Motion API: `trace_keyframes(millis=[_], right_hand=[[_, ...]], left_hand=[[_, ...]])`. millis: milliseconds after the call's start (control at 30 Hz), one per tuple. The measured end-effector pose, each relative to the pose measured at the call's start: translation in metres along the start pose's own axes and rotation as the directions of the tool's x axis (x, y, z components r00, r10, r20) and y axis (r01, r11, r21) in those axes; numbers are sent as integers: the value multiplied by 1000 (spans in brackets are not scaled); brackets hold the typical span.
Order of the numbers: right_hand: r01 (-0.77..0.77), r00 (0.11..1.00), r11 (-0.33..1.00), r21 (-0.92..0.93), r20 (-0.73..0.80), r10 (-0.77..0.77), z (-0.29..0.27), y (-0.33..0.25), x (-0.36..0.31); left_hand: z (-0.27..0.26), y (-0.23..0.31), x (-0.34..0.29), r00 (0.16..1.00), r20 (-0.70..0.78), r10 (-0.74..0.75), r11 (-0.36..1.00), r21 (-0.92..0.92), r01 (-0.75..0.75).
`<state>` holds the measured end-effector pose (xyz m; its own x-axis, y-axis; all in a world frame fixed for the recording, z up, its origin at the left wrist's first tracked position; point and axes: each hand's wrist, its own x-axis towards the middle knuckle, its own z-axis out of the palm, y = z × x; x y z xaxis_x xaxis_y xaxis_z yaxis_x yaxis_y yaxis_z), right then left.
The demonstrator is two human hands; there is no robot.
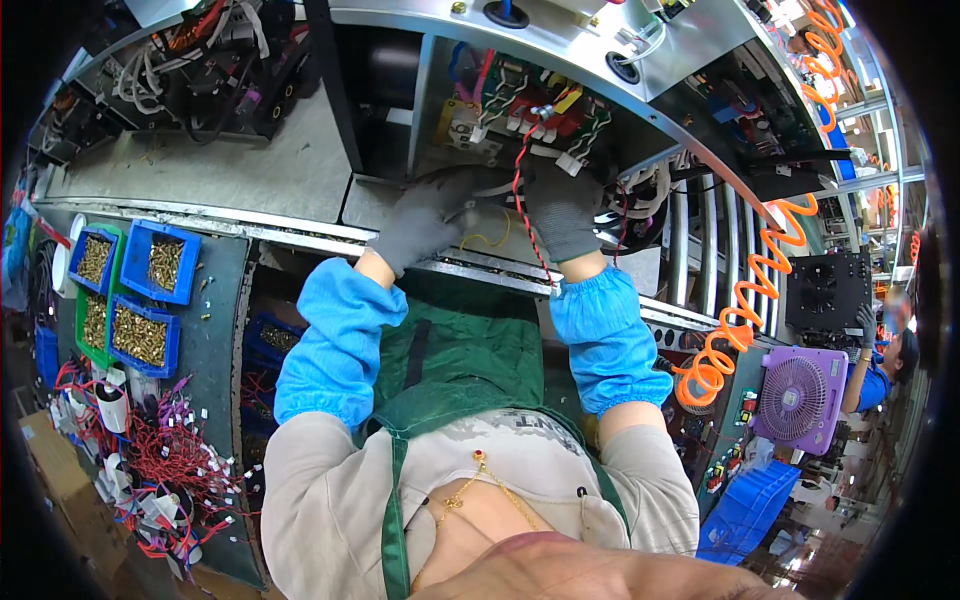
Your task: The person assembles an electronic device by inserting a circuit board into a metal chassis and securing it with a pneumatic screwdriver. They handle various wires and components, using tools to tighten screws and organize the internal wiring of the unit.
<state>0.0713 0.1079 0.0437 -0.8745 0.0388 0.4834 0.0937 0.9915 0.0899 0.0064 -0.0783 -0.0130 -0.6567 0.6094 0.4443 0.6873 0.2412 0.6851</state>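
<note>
My left hand (418,226), in a grey glove, reaches to the lower front of an open metal cabinet (540,50). Its fingers curl into shadow, and what they grip is hidden. Beside it, my right hand (562,212), also gloved in grey, points into the cabinet with its fingertips lost in the dark. A pale cable-like piece (492,190) shows between the hands. Just left of my right hand hangs a twisted red and black wire (520,195). Above are circuit boards with white connectors (572,162) and green and white wires. A thin yellow wire (490,240) lies between my wrists.
Blue bins (160,262) of brass-coloured fasteners stand at left, above a heap of red wire harnesses (170,455). Orange coiled hoses (755,300) hang at right over metal rollers (708,240). A purple fan (800,400), a blue crate (745,510) and a co-worker (880,370) are farther right.
</note>
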Motion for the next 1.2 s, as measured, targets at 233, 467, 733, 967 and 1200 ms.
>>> trace_keyframes(millis=[233, 467, 733, 967, 1200], right_hand=[[262, 958, 924, 280, 44, -284, 16, -9, -5], [146, 939, 962, 233, 273, -208, -5, -16, 2], [235, 948, 902, 361, 121, -296, 10, 15, -13], [340, 815, 919, 198, 427, -393, -48, -25, 18], [362, 838, 889, 280, 320, -442, -38, -38, 24]], left_hand=[[6, -8, 5, 994, -19, 107, 900, 426, -89], [-30, -15, -28, 948, -270, -169, 977, 82, 197], [-54, -2, -25, 993, 24, -117, 989, 91, 114], [-78, 2, -17, 691, 636, -345, 494, -503, 709], [-68, 7, -5, 990, 135, 37, 955, 288, -75]])
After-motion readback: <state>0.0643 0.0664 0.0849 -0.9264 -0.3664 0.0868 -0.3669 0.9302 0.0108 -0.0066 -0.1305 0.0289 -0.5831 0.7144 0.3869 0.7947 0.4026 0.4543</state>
